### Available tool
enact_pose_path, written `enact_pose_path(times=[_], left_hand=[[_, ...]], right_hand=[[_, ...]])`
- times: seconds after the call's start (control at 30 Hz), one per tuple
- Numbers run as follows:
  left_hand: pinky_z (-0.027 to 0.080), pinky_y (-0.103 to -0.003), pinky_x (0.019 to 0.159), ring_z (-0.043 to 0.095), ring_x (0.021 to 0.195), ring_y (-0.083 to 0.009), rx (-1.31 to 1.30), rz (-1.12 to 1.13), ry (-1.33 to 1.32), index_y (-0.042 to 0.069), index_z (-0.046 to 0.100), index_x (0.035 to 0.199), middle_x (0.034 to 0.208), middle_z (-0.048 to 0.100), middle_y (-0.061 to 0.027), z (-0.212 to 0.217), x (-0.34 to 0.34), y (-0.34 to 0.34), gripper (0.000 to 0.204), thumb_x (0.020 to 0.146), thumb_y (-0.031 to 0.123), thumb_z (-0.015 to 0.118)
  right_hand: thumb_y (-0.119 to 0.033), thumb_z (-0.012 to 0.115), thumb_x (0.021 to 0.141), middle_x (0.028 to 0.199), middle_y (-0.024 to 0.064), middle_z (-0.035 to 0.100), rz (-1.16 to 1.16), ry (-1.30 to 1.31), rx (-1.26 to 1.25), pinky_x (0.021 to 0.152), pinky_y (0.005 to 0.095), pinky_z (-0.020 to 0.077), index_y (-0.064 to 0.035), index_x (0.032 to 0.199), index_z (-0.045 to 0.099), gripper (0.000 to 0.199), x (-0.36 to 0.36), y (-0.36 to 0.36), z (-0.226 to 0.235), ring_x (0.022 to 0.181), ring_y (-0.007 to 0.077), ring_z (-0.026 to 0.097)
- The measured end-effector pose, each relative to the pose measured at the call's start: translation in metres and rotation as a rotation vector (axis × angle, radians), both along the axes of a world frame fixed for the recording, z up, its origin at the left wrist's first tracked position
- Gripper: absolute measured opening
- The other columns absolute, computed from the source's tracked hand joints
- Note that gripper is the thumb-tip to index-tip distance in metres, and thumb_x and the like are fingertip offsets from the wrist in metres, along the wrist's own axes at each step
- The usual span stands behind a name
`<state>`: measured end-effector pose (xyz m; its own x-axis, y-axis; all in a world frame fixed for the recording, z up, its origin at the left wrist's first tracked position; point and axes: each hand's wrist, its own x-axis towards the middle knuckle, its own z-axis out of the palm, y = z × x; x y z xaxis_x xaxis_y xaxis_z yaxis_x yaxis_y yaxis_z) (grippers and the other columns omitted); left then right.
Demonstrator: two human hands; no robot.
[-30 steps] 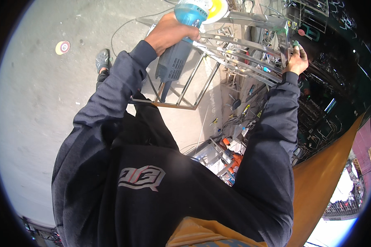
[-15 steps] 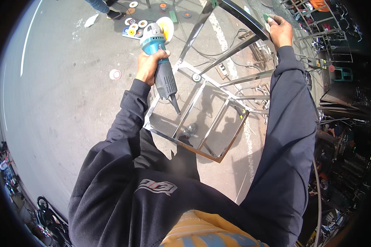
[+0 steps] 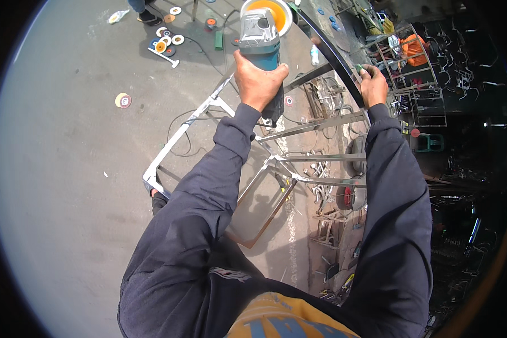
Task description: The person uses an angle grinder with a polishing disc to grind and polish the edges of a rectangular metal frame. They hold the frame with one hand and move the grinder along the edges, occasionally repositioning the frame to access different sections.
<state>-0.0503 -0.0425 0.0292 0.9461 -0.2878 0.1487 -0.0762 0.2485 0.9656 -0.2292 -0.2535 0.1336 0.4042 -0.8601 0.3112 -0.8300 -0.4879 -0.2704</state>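
Two things are held: your left hand (image 3: pixel 260 83) grips the grinder (image 3: pixel 259 44), your right hand (image 3: pixel 374 89) a green scrap (image 3: pixel 359 67). Between them, the metal frame (image 3: pixel 312 126) mostly shines; one brown edge (image 3: pixel 273 213) looks unfinished.

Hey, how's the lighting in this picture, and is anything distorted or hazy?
Head view: daylit pavement at left, deep shadow at far right; metal frame and grinder show clearly; in the same head view, the fisheye's round black rim closes the corners, with bluish haze along the left edge.
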Motion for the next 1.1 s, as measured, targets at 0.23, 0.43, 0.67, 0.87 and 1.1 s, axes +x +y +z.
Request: enact_pose_path(times=[0.23,0.43,0.67,0.87,1.1], left_hand=[[0.056,-0.042,0.080,0.070,0.084,-0.0357,-0.038,0.023,-0.027,-0.006,0.044,0.117,0.095,0.069,-0.0230,-0.005,-0.001,-0.013,0.071,0.062,0.021,0.081],[0.056,-0.039,0.081,0.071,0.085,-0.0317,-0.084,-0.021,0.032,-0.006,0.044,0.119,0.095,0.070,-0.0208,-0.003,-0.004,-0.015,0.072,0.062,0.020,0.081],[0.057,-0.039,0.081,0.072,0.084,-0.0312,-0.088,-0.015,0.063,-0.005,0.046,0.116,0.095,0.071,-0.0205,-0.007,-0.013,-0.018,0.069,0.063,0.020,0.081],[0.057,-0.038,0.081,0.072,0.085,-0.0316,-0.091,-0.019,0.075,-0.005,0.046,0.116,0.095,0.071,-0.0213,-0.009,-0.017,-0.016,0.068,0.062,0.019,0.081],[0.057,-0.038,0.082,0.072,0.086,-0.0317,-0.087,-0.041,0.100,-0.005,0.046,0.117,0.095,0.071,-0.0208,-0.012,-0.027,-0.010,0.068,0.062,0.019,0.079]], right_hand=[[-0.020,0.066,0.093,0.101,0.0185,0.074,0.064,-0.097,0.163,0.084,0.0380,0.0522,-0.0023,0.112,0.070,0.026,-0.007,-0.017,-0.003,0.093,0.0289,0.071],[-0.012,0.065,0.094,0.100,0.0188,0.073,0.125,-0.096,0.158,0.077,0.0347,0.0549,0.0027,0.112,0.068,0.024,-0.007,-0.013,0.000,0.085,0.0230,0.072],[-0.015,0.061,0.095,0.099,0.0159,0.071,0.152,-0.059,0.138,0.080,0.0348,0.0516,0.0037,0.112,0.067,0.026,-0.012,-0.020,-0.002,0.088,0.0239,0.067],[-0.013,0.062,0.095,0.098,0.0150,0.071,0.157,-0.109,0.190,0.078,0.0336,0.0520,0.0038,0.112,0.067,0.024,-0.016,-0.025,-0.004,0.087,0.0219,0.067],[-0.015,0.063,0.094,0.100,0.0173,0.073,0.131,-0.078,0.167,0.083,0.0364,0.0522,0.0033,0.110,0.068,0.025,-0.012,-0.016,0.004,0.089,0.0257,0.070]])
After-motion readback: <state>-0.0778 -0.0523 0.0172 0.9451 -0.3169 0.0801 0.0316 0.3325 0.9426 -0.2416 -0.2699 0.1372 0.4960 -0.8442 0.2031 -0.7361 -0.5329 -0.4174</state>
